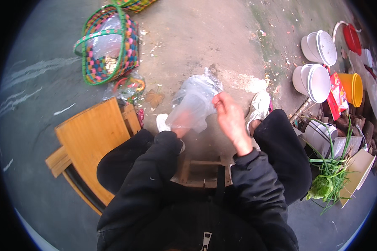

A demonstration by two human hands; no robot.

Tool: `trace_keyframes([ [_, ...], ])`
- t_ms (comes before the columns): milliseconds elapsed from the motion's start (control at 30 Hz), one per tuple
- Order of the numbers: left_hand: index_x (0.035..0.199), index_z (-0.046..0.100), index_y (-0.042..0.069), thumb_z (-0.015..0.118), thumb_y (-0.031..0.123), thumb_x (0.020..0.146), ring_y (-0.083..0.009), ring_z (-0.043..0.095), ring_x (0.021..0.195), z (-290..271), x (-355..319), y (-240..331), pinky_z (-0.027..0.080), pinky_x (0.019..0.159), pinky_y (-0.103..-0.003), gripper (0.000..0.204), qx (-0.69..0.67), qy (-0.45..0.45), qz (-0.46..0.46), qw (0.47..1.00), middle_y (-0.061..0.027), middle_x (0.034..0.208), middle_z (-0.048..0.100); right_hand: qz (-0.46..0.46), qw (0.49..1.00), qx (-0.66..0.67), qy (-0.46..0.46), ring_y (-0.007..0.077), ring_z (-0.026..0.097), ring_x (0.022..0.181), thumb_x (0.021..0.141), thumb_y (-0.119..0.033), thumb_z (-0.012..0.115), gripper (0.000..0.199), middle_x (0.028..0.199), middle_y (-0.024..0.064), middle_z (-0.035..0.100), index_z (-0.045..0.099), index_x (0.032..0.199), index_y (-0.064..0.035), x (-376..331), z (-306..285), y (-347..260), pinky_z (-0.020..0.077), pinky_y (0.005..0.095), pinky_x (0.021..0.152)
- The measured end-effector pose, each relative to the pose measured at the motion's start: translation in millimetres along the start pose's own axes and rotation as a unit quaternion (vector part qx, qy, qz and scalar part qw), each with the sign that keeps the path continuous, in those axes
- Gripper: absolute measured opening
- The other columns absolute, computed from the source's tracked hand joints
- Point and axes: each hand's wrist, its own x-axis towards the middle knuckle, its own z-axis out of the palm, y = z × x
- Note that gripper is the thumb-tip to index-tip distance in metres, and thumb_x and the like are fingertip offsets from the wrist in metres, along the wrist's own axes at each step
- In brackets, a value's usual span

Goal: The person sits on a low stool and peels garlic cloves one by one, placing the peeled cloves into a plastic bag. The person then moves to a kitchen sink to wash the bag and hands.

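Observation:
A clear plastic bag hangs crumpled in front of me, between my feet. My left hand shows only as a blurred shape through the bag's lower left part. The plastic hides its fingers, and I cannot tell whether it is inside the bag or behind it. My right hand is closed in a pinch, its fingertips at the bag's right edge. Whatever the bag contains, if anything, cannot be made out.
A checked woven basket holding clear plastic and small pale pieces stands at the far left. A wooden chair or stool lies nearer. At right are white buckets, a yellow bucket, a red package and leafy greens.

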Motion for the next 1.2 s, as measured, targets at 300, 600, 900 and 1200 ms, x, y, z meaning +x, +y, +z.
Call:
trace_keyframes([
  [300,0.079,0.062,0.006,0.064,0.023,0.096,-0.0048,0.049,0.057,-162.6,-130.0,157.5,0.039,0.054,-0.022,0.025,-0.255,0.023,-0.171,0.951,0.0032,0.064,0.054,-0.189,0.979,-0.060,-0.049,0.0287,0.065,0.064,0.087,-0.013,0.055,0.015,0.066,0.0123,0.062,0.063,0.100,-0.0084,-30.4,-44.1,-94.6,0.0496,0.0383,0.063],
  [600,0.080,0.062,0.007,0.055,0.036,0.101,-0.0055,0.050,0.059,-212.1,-126.3,220.6,0.036,0.055,-0.021,0.037,-0.334,-0.113,-0.007,0.936,0.0026,0.067,0.056,-0.396,0.908,-0.117,-0.073,0.0356,0.065,0.065,0.089,-0.022,0.071,0.029,0.069,0.0163,0.064,0.063,0.114,-0.0101,-62.4,-58.3,-121.7,0.0506,0.0418,0.058],
  [900,0.122,0.062,0.003,0.061,0.042,0.094,-0.0373,0.056,0.113,-204.8,-74.1,254.1,0.042,0.096,-0.043,0.048,0.161,0.192,0.318,0.914,-0.0161,0.120,0.064,-0.193,0.975,-0.016,-0.107,0.0090,0.049,0.057,0.094,-0.020,0.070,0.023,0.064,0.0025,0.057,0.068,0.108,-0.0034,-30.8,-77.9,-97.9,0.0406,0.0255,0.055],
  [1200,0.139,0.053,0.001,0.057,0.037,0.101,-0.0234,0.055,0.125,-185.9,-53.1,268.2,0.042,0.105,-0.036,0.053,-0.180,-0.034,0.199,0.963,-0.0144,0.136,0.059,-0.094,0.929,0.325,-0.152,0.0052,0.054,0.084,0.099,-0.013,0.063,0.019,0.094,-0.0014,0.065,0.066,0.112,0.0000,-21.4,-66.4,-102.7,0.0442,0.0226,0.074],
])
